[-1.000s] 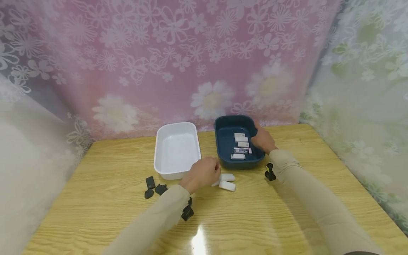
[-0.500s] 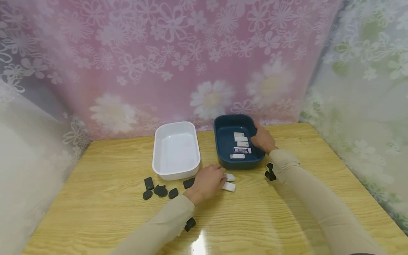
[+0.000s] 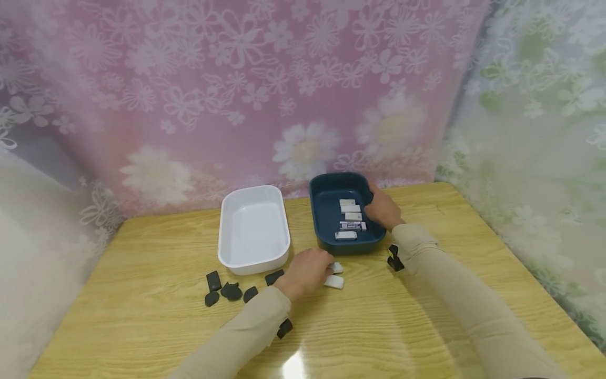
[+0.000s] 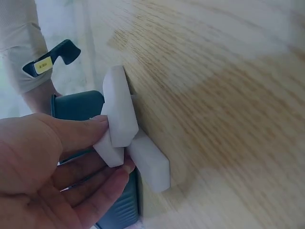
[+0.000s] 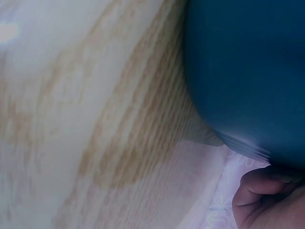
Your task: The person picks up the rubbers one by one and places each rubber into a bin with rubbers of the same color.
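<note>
My left hand (image 3: 306, 272) is over a small group of white erasers on the table, in front of the two bins. In the left wrist view its thumb and fingertips pinch one white eraser (image 4: 110, 151). Two more white erasers (image 4: 119, 107) touch or lie right beside it. My right hand (image 3: 384, 209) grips the right wall of a dark blue bin (image 3: 318, 231), its fingers curled at the rim. Inside that bin lie several erasers (image 3: 350, 216) in a column, one in a printed sleeve. The right wrist view shows curled fingers (image 5: 259, 191) against the bin's outer wall (image 5: 238, 86).
A white bin (image 3: 254, 267) stands left of the blue one, with nothing in it. Several small black pieces (image 3: 231, 291), of unclear kind, lie in front of it on the wooden table (image 3: 142, 316). A floral curtain (image 3: 213, 105) hangs behind the table.
My left hand has moved slightly right and nearer, onto the white erasers, uncovering more black pieces. The right hand stays on the blue bin. The head view has shifted a little.
</note>
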A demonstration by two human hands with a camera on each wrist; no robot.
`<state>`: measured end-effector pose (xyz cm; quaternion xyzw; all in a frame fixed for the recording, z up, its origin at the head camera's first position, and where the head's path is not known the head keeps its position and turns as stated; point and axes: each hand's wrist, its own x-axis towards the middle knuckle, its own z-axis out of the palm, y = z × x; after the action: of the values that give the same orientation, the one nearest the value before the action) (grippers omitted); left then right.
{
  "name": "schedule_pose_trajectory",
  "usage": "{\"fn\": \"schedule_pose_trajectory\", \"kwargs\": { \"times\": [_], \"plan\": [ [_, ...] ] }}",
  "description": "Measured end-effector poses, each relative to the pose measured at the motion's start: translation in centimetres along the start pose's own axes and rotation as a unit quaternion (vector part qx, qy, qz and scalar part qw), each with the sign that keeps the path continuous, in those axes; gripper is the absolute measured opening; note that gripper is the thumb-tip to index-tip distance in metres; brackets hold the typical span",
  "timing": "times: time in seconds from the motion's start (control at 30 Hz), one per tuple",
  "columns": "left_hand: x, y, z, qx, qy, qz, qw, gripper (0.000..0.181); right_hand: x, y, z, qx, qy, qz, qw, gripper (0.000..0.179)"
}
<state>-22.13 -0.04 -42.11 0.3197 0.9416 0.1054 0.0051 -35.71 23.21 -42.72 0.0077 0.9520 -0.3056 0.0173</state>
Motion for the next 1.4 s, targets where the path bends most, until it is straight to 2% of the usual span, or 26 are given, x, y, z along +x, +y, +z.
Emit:
{"fn": "schedule_pose_trajectory", "kwargs": {
  "times": [0.2,0.3,0.37,0.43,0.63,0.7,0.77,0.93,1.1,1.17,1.3,1.4],
  "plan": [
    [-0.5,-0.3,-0.3,-0.021,0.0,0.004,0.9998,0.007,-0.2,-0.4,0.3,-0.01,0.002,0.009,0.9999,0.08],
    [-0.8,-0.4,-0.9,-0.03,0.002,-0.001,0.9996,0.005,-0.3,-0.5,0.3,-0.015,0.001,0.017,0.9997,0.079],
    [-1.1,-0.3,-1.7,-0.036,-0.004,-0.006,0.9993,0.005,-0.4,-0.5,0.3,-0.016,0.0,0.021,0.9997,0.079],
    [-1.4,-0.4,-2.7,-0.039,-0.006,0.003,0.9992,0.007,-0.5,-0.5,0.3,-0.014,-0.001,0.021,0.9997,0.079],
    [-2.3,-1.6,-6.5,-0.079,-0.038,0.074,0.9934,0.014,-0.8,-1.1,0.7,-0.01,0.002,0.021,0.9997,0.079],
    [-2.3,-2.2,-7.6,-0.102,-0.052,0.077,0.9904,0.016,-0.9,-1.4,0.8,-0.011,0.004,0.021,0.9997,0.079],
    [-2.2,-2.7,-8.4,-0.12,-0.051,0.07,0.989,0.017,-0.9,-1.6,1.0,-0.009,0.004,0.022,0.9997,0.08],
    [-1.1,-3.7,-9.2,-0.137,0.007,0.032,0.99,0.018,-0.9,-1.8,1.2,-0.007,0.0,0.026,0.9996,0.081],
    [1.1,-4.5,-8.1,-0.118,0.098,-0.029,0.9877,0.02,-1.0,-1.9,1.1,-0.013,0.003,0.025,0.9996,0.081],
    [2.2,-4.7,-7.5,-0.114,0.117,-0.049,0.9854,0.023,-1.0,-2.0,1.1,-0.021,0.005,0.024,0.9995,0.081],
    [4.4,-5.0,-6.6,-0.103,0.103,-0.068,0.9869,0.029,-1.1,-2.1,1.1,-0.032,0.007,0.023,0.9992,0.081],
    [5.8,-5.0,-6.0,-0.077,0.08,-0.061,0.9919,0.031,-1.1,-2.1,1.2,-0.033,0.012,0.023,0.9991,0.082]
  ]
}}
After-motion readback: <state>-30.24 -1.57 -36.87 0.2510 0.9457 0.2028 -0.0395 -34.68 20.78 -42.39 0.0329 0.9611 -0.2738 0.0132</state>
